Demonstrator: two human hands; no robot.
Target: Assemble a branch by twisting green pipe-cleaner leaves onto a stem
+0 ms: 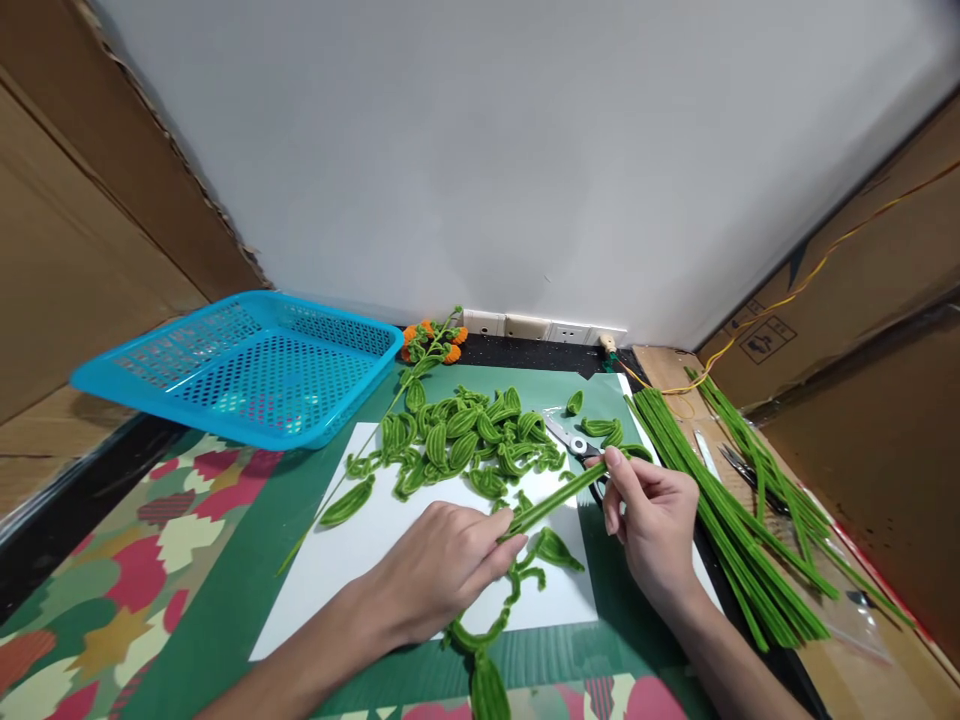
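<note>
Between my two hands runs a narrow strip of green pipe cleaners (559,497), its strands lying side by side. My left hand (457,555) pinches its lower left end, and my right hand (649,510) grips the upper right end between thumb and fingers. Behind them a pile of green pipe-cleaner leaves (457,435) covers part of the white sheet (330,580). Below my left hand, a curled chain of pipe cleaner with a leaf (489,688) hangs over the sheet's front edge. Scissors (574,440) lie partly hidden behind the strip and my right hand.
A blue perforated basket (330,425) stands at the left. An orange flower stem (427,355) leans near the wall sockets (525,327). Long green pipe cleaners (720,520) lie in a bundle at the right, with pliers (750,475) beyond. A yellow cable (795,290) runs along the cardboard.
</note>
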